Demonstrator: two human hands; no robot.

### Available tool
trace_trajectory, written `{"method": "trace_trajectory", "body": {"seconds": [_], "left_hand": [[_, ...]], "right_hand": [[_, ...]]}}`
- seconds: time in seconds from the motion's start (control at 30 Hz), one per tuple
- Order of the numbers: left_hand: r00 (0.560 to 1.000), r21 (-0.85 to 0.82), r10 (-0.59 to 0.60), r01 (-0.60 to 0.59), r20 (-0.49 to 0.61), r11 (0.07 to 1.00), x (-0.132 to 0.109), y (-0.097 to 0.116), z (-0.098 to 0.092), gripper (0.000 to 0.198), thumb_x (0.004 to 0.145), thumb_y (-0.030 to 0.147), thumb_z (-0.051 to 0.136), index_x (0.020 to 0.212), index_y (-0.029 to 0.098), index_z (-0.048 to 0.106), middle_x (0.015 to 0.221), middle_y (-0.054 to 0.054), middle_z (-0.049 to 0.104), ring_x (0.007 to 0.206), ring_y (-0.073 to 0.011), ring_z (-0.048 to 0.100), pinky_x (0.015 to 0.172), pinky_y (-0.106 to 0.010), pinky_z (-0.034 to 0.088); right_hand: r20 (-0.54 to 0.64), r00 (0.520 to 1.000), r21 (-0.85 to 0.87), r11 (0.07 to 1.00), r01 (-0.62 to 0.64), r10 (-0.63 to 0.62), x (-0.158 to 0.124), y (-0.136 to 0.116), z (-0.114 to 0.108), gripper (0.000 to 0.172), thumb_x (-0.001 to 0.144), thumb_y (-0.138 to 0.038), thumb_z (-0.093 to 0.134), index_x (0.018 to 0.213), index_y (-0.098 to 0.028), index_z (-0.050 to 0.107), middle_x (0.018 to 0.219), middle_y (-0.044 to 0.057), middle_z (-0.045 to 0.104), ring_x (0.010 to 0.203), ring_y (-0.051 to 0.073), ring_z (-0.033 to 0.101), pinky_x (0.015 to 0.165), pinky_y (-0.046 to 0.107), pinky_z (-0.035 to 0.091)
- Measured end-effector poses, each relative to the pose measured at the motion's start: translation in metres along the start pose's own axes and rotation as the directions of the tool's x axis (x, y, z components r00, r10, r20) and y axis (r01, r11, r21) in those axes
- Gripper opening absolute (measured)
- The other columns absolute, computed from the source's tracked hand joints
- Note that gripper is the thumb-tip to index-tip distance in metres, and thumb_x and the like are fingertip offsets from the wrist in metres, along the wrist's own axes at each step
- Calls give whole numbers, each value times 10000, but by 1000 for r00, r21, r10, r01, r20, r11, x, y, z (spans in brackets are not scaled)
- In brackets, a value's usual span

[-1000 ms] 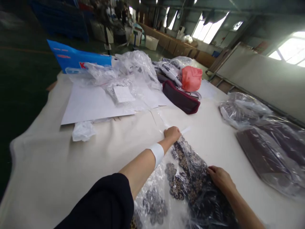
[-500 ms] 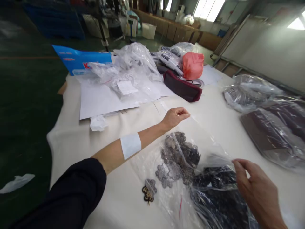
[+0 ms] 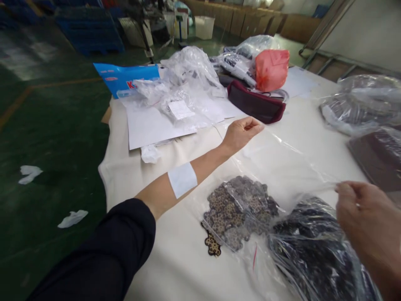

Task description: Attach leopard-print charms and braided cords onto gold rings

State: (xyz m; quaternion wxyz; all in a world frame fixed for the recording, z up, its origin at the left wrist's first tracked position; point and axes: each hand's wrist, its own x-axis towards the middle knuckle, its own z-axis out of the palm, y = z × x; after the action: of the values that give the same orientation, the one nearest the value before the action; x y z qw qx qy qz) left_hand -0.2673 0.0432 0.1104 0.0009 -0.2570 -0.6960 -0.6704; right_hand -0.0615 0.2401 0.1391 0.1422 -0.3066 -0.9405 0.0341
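A clear plastic bag (image 3: 294, 154) is stretched between my two hands above the table. My left hand (image 3: 242, 133) pinches its far corner, the arm reaching across with a white patch on the forearm. My right hand (image 3: 366, 213) pinches the bag's edge at the right. Under and partly inside the film, as far as I can tell, lies a heap of leopard-print patches (image 3: 238, 205) with dark edges. One leopard-print patch (image 3: 213, 243) sticks out at the heap's near left side. Beside the heap, below my right hand, is a plastic-wrapped black bundle (image 3: 316, 246).
Crumpled clear bags (image 3: 191, 71) and a blue printed bag (image 3: 128, 77) lie on white sheets at the back. A maroon-edged dark item (image 3: 255, 102) and a red plastic bag (image 3: 272, 70) are behind my left hand. Wrapped brown goods (image 3: 376, 154) sit at the right.
Both hands, still pinching the bag, appear farther right and slightly higher as the view shifts. The bag is stretched wider, and the patches look more spread out.
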Motion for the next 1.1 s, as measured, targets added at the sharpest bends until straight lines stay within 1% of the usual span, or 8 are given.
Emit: {"method": "trace_trajectory", "body": {"seconds": [0.1, 0.2, 0.33, 0.43, 0.53, 0.67, 0.87, 1.1], "left_hand": [[998, 210, -22, 33, -56, 977, -11, -9, -5, 136, 811, 222, 579, 907, 126, 585, 957, -64, 623, 805, -131, 564, 802, -286, 440], [970, 246, 196, -227, 143, 943, -64, -7, -29, 328, 825, 359, 573, 1088, 164, 550, 1140, -94, 590, 1017, -186, 555, 925, -340, 419], [712, 240, 148, -414, 686, 878, -155, -2, -74, 565, 674, 515, 700, 1169, 283, 553, 1335, -61, 496, 1250, -292, 418, 1113, -464, 194], [477, 232, 44, -503, 878, 832, -192, -12, -90, 426, 761, 399, 656, 1172, 366, 548, 1403, -4, 433, 1319, -285, 340, 1128, -508, -36], [574, 349, 51, -565, 817, 748, -191, -27, -80, 246, 880, 331, 492, 1107, 301, 582, 1392, -46, 447, 1333, -253, 322, 1119, -522, -40], [739, 438, 151, -537, 656, 721, -165, -44, -52, 233, 900, 298, 447, 1067, 203, 579, 1343, -114, 489, 1245, -230, 431, 1090, -447, 237], [543, 293, 362, -779, 758, 555, -166, -71, -44, 228, 910, 190, 422, 782, 204, 610, 1295, -53, 552, 1210, -188, 485, 1074, -422, 291], [621, 381, 334, -736, 709, 559, -191, -48, -60, 163, 812, 152, 483, 879, 185, 628, 1420, -118, 397, 1333, -283, 323, 1096, -576, 132]], "right_hand": [[96, 995, 105, 994, -40, 30, -3, -16, 2, 605, 833, -477, 284, 1244, -91, 501, 1076, 181, 618, 919, 305, 590, 830, 395, 421], [9, 1000, 198, 980, 1, -3, -51, -29, 2, 546, 843, -528, 318, 1200, -188, 552, 1125, 123, 630, 953, 309, 610, 900, 429, 428], [80, 875, 451, 800, 396, -478, -162, -35, 30, 255, 879, -377, 465, 1038, -232, 603, 955, 40, 705, 808, 180, 680, 692, 238, 539], [189, 736, 621, 660, 424, -650, -226, -42, 64, 286, 896, -212, 435, 1156, -187, 551, 992, 38, 715, 832, 138, 692, 702, 167, 534], [383, 782, 578, 788, 212, -492, -237, -53, 83, 451, 916, -268, 338, 1306, -69, 449, 928, 102, 721, 780, 180, 699, 622, 215, 545], [425, 898, 529, 837, -141, -118, -198, -58, 87, 587, 895, -416, 328, 1323, -30, 442, 699, 75, 683, 527, 188, 623, 485, 267, 495], [280, 960, 680, 712, -176, -30, -169, -59, 101, 439, 869, -360, 394, 1165, -102, 589, 933, 133, 678, 650, 204, 620, 598, 341, 518], [205, 974, 724, 685, -82, -101, -248, -69, 59, 303, 884, -255, 452, 1146, -186, 588, 1107, 100, 626, 993, 188, 598, 795, 287, 517]]}}
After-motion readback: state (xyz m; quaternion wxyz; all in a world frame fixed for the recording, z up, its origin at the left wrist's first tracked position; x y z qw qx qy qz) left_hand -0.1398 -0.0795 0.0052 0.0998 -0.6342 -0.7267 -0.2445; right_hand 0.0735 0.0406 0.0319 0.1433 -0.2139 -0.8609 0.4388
